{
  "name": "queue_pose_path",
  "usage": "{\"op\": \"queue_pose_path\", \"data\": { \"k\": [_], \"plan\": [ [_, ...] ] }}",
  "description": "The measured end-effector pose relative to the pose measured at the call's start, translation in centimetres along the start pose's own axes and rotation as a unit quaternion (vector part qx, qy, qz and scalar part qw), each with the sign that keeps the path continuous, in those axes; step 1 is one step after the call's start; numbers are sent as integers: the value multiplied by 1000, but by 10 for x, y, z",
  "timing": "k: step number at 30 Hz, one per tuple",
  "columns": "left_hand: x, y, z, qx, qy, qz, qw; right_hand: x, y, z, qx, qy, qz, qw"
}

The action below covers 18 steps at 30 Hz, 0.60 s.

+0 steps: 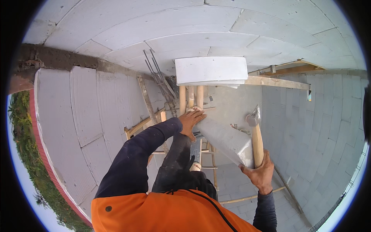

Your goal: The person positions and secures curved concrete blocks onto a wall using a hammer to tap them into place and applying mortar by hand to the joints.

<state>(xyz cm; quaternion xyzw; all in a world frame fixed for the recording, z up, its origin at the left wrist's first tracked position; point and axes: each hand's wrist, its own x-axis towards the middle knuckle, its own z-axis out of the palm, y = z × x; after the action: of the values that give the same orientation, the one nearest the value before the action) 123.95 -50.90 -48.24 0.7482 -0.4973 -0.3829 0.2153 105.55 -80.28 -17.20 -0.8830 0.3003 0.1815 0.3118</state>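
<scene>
A long grey-white lightweight concrete block (pixel 226 139) lies slantwise in front of me, its right end nearer. My left hand (pixel 190 121) grips the far left end, with the thumb on the near side and the fingers over the top. In my right hand (pixel 259 173) is a hammer (pixel 257 145), held low on its wooden handle, head up. The handle runs past the block's right end, and my right thumb reaches to that end's lower corner. What bears the block from below is hidden.
White blocks (pixel 211 70) are stacked ahead on wooden poles (pixel 199 96). Block walls (pixel 313 123) stand on several sides. Steel bars (pixel 156 71) rise at the left of the stack. Beneath me are a narrow plank (pixel 196 150) and timber scaffold poles (pixel 215 166), with a floor far below.
</scene>
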Motion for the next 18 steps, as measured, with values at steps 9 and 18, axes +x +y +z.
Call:
{"op": "queue_pose_path", "data": {
  "k": [9,18],
  "plan": [
    [112,-136,-143,-88,45,-120,988,256,60,51,267,-27,70,961],
    [176,-249,-173,-5,75,-265,961,506,122,170,407,-103,98,902]
  ]
}}
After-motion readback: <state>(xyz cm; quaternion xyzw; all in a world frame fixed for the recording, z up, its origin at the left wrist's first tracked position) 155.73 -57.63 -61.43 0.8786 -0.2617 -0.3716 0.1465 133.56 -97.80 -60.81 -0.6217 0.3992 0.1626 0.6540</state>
